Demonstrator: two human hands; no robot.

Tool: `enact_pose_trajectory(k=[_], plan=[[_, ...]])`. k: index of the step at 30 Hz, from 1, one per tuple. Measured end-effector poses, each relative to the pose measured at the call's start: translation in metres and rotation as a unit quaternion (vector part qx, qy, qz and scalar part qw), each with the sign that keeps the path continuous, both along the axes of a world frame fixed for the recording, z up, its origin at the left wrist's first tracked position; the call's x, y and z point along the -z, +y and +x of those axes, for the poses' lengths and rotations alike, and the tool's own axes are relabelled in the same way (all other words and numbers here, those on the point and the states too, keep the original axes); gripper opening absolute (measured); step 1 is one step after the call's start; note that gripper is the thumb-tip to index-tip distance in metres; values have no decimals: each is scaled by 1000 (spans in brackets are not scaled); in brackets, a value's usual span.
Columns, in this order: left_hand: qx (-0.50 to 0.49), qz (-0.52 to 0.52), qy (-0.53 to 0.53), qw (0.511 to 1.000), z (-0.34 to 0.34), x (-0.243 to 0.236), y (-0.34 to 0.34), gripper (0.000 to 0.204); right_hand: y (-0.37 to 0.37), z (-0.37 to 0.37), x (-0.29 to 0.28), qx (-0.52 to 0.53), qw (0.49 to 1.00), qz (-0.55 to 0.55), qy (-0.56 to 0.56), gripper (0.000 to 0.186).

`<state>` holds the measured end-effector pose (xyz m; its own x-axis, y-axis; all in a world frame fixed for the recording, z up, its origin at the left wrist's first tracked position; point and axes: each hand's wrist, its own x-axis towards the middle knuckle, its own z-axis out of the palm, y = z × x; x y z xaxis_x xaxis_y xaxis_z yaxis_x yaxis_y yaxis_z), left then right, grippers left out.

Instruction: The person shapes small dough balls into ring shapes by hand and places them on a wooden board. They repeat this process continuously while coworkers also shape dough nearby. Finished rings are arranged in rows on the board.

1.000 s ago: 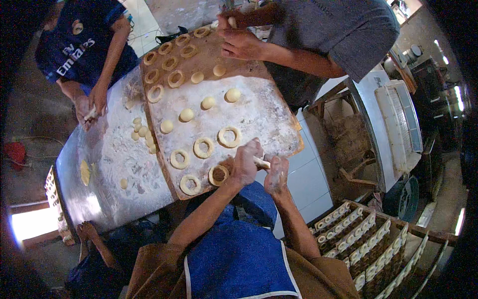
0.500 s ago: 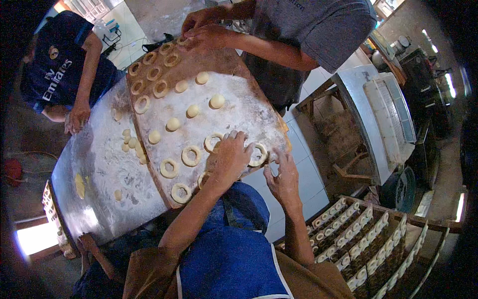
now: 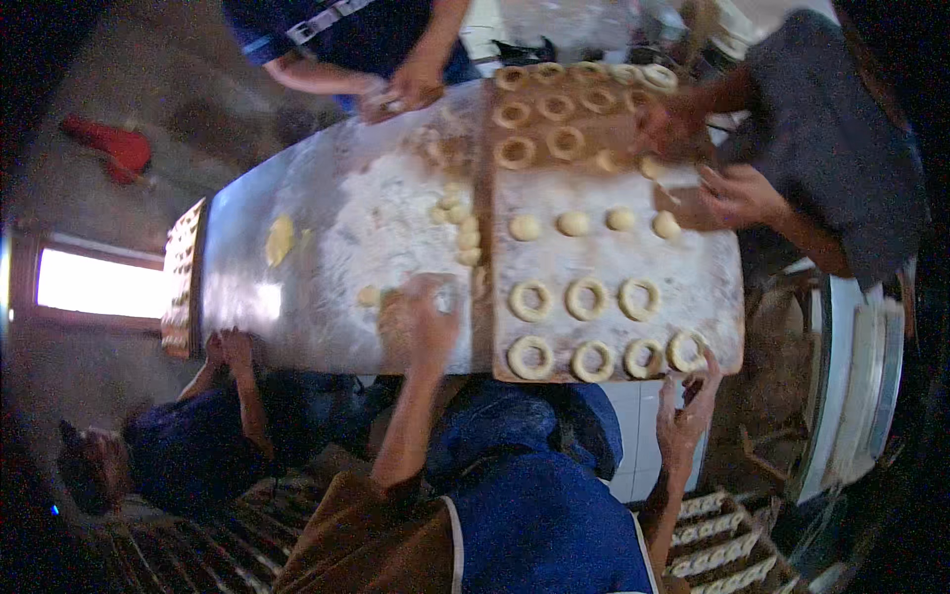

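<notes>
My right hand (image 3: 687,401) is at the front right corner of a floured wooden board (image 3: 683,287), thumb and fingers apart. Its fingertips are against or just beside a raw dough ring (image 3: 675,356). My left hand (image 3: 427,322), smeared by motion, is over the metal tabletop left of the board; I cannot make out its fingers. Near it lie a small dough piece (image 3: 368,296) and a cluster of dough balls (image 3: 468,241). Two rows of dough rings (image 3: 531,300) lie on the board's near part, with a row of dough balls (image 3: 574,224) beyond.
Across the board, a person in grey reaches both hands (image 3: 737,195) toward dough pieces. Another person's hands (image 3: 401,97) are at the far table edge. A third person's hands (image 3: 230,348) touch the near left edge. Trays of rings (image 3: 717,540) stand behind me at right.
My view has swung left. My left hand has moved from the rings to over the metal tabletop. My right hand stays by the corner ring. The person in grey has reached nearer along the board.
</notes>
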<state>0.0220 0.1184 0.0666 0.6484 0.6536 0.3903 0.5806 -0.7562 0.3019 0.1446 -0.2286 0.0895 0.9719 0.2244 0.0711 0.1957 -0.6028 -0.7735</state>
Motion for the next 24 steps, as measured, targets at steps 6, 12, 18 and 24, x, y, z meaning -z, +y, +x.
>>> enact_pose_trajectory(k=[6, 12, 18, 24], plan=[[-69, -56, 59, 994, -149, 78, 170, 37, 76, -12, -18, -147, 988, -31, -25, 59], [-62, -280, -21, 958, -136, 52, 143, 26, 199, -63, -25, -323, 946, 27, 18, 48], [-22, -441, -219, 870, -118, -8, 90, 25, 324, -109, 35, -369, 884, 161, 237, 41], [7, -462, -210, 862, -131, -5, 99, 25, 351, -127, 25, -330, 904, 142, 234, 35]])
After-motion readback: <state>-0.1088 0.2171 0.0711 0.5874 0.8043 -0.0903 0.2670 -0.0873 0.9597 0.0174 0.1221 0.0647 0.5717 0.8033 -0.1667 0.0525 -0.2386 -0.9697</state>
